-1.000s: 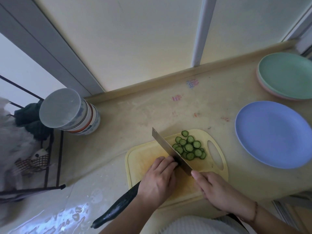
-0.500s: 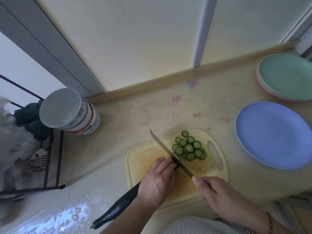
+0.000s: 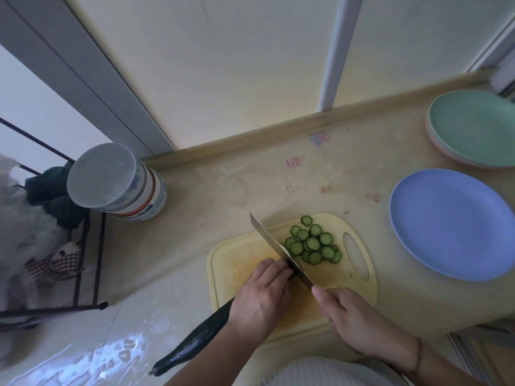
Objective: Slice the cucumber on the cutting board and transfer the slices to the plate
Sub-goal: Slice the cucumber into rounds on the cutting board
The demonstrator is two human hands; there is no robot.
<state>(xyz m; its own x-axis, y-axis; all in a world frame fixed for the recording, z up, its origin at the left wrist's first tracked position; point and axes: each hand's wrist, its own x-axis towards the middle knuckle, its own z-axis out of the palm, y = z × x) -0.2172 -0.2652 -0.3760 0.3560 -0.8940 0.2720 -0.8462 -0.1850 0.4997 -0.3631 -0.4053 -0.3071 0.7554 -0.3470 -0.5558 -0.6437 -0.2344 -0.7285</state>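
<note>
A long dark cucumber (image 3: pixel 195 341) lies across the yellow cutting board (image 3: pixel 239 263), its tail hanging off the board's near left. My left hand (image 3: pixel 262 296) curls over the cucumber and holds it down near the cut end. My right hand (image 3: pixel 359 321) grips the handle of a knife (image 3: pixel 276 246), whose blade sits against my left fingertips at the cut end. Several green slices (image 3: pixel 313 243) are piled on the board just right of the blade. A blue plate (image 3: pixel 451 224) stands to the board's right.
A stack of green and pink plates (image 3: pixel 473 126) sits at the far right. A round lidded container (image 3: pixel 117 182) stands at the counter's left corner by a black wire rack (image 3: pixel 83 260). A wall runs behind the counter.
The knife has lifted and come down again at the cucumber's cut end, the blade angle shifting slightly. My left hand stays on the cucumber. The slice pile looks much the same.
</note>
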